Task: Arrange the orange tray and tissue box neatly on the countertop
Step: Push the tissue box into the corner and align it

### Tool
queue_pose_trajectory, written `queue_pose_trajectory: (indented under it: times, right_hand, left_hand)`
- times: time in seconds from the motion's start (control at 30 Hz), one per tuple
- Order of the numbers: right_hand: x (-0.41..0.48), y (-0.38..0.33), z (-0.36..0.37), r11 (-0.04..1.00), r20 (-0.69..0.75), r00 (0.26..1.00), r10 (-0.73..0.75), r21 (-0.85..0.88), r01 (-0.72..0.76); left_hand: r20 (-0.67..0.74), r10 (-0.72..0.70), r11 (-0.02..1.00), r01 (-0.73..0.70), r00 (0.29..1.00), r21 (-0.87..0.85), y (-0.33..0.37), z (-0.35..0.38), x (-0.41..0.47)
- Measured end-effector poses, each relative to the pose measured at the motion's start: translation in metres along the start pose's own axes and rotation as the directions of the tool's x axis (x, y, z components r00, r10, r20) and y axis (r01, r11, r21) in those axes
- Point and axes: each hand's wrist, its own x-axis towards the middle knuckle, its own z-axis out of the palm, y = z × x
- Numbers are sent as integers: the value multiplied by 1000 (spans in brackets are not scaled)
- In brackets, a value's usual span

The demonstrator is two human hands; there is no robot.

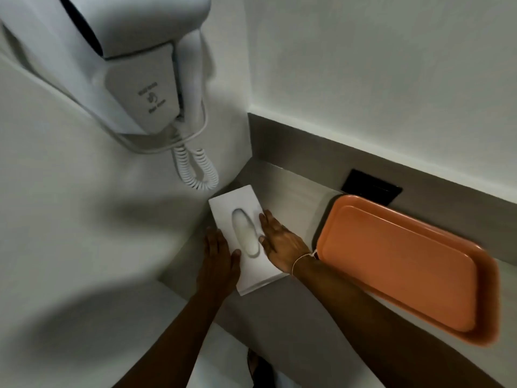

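Observation:
A white tissue box (237, 203) with an oval slot lies flat on the grey countertop (293, 191), close to the corner by the left wall. My left hand (218, 259) presses against the box's left long side, and my right hand (279, 242) holds its right side, thumb on top near the slot. Both hands grip the box between them. The orange tray (402, 264) lies flat to the right of the box, empty, its long side along the back wall. My right wrist, with a thin string band, nearly touches the tray's near left corner.
A white wall-mounted hair dryer (134, 65) with a coiled cord (195, 169) hangs on the left wall above the box. A black socket plate (369, 186) sits in the grey backsplash behind the tray. A foot in a sandal (257, 365) shows below the counter edge.

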Motion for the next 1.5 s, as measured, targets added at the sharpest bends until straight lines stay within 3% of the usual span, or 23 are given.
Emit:
queue_pose_trajectory:
  times: [0.2,0.43,0.7,0.83,1.07,1.27,1.5]
  right_hand:
    - [5,4,7,1000,11,1000,-10,-8,10]
    - [8,3,6,996,27,999,-20,93,17]
    - [4,-7,5,977,1,995,96,193,-94]
    - [11,-9,5,955,-81,982,173,257,-147]
    - [43,-25,2,875,-200,901,385,390,-287]
    - [67,-34,4,782,-182,851,493,520,-342]
    - [77,-34,16,788,-217,843,492,523,-325]
  left_hand:
    - [60,-30,997,34,998,-75,2,7,5]
    - [25,-56,987,59,998,-152,8,11,7]
    - [19,-59,961,62,998,-269,12,0,22]
    - [23,-25,962,30,999,-273,19,-11,44]
    - [63,58,946,-35,996,-322,32,-32,117]
    - [-50,151,970,-158,987,-184,36,-31,159]
    - [-32,201,974,-204,979,-98,22,-22,182]
